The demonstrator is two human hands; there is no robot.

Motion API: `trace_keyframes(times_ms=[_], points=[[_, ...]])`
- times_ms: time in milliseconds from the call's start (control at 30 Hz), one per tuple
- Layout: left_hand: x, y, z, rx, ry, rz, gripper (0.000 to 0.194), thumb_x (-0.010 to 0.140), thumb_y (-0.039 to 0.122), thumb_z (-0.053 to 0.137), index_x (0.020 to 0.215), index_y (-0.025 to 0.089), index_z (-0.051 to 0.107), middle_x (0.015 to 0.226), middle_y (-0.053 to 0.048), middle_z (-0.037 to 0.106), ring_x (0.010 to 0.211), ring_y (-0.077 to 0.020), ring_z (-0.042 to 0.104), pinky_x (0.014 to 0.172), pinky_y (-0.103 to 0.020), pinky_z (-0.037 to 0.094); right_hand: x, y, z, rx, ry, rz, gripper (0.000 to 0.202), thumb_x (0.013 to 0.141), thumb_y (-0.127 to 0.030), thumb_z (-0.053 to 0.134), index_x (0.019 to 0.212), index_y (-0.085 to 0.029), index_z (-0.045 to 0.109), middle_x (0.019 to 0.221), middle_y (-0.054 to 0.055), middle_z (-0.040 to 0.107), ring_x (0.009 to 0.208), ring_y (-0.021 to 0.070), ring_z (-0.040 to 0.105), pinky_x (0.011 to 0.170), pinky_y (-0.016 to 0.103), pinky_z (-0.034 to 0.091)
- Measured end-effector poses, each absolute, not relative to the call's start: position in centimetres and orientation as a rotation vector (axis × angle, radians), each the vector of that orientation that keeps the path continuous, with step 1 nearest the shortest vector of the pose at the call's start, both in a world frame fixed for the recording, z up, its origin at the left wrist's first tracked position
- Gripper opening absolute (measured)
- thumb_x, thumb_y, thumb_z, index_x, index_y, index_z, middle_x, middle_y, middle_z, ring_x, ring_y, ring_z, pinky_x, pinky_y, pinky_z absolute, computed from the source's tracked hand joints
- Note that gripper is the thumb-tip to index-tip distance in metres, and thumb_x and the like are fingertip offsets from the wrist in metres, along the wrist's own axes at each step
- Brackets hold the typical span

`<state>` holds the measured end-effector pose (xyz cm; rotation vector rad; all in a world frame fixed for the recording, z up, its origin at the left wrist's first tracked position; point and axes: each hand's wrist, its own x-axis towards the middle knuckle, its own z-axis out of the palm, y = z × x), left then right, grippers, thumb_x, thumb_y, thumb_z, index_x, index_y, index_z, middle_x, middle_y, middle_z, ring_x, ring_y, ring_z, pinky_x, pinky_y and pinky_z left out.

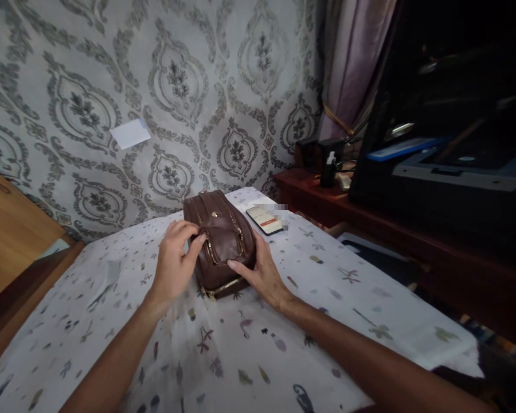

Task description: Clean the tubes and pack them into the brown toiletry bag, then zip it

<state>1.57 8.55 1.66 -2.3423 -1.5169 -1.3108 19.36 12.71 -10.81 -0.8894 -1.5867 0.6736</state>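
A brown leather bag [224,244] with gold-coloured zippers lies on the patterned cloth in front of me. My left hand [175,258] is at its left side, thumb and forefinger pinched at the upper left end of the front pocket's zipper [209,248]. The zipper pull itself is hidden by the fingertips. My right hand [266,272] grips the bag's right side, its thumb on the front below the pocket and the other fingers out of sight behind the edge. Another zipper [226,287] runs along the bag's near edge.
Just beyond the bag, to the right, a phone [265,219] with a lit screen lies on the patterned cloth [223,355]. A dark red shelf [301,183] carrying a small black bottle [328,172] and a large dark screen [447,115] stands right. Wooden furniture [17,241] borders the left.
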Motion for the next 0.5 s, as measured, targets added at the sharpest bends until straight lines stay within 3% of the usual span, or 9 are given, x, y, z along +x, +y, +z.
trace_keyframes(times_ms=[233, 500], points=[[2.10, 8.53, 1.14, -2.295, -1.751, -1.586, 0.021, 0.088, 0.034, 0.059, 0.073, 0.020, 0.062, 0.090, -0.004, 0.056, 0.096, -0.0226, 0.054, 0.079, -0.033, 0.040, 19.39, 12.62, -10.75, -0.904, -1.620, 0.630, 0.090, 0.085, -0.067, 0.062, 0.154, -0.020, 0.029, 0.153, 0.017, 0.042, 0.141, 0.0354, 0.038, 0.118, 0.057, 0.032], [2.25, 7.65, 0.86, -2.323, -1.734, -1.526, 0.022, 0.089, 0.034, 0.058, 0.072, 0.021, 0.059, 0.093, -0.004, 0.055, 0.097, -0.0215, 0.052, 0.087, -0.035, 0.038, 19.40, 12.42, -10.55, -0.890, -1.623, 0.647, 0.089, 0.087, -0.067, 0.060, 0.155, -0.021, 0.027, 0.155, 0.015, 0.040, 0.143, 0.0349, 0.036, 0.119, 0.058, 0.029]])
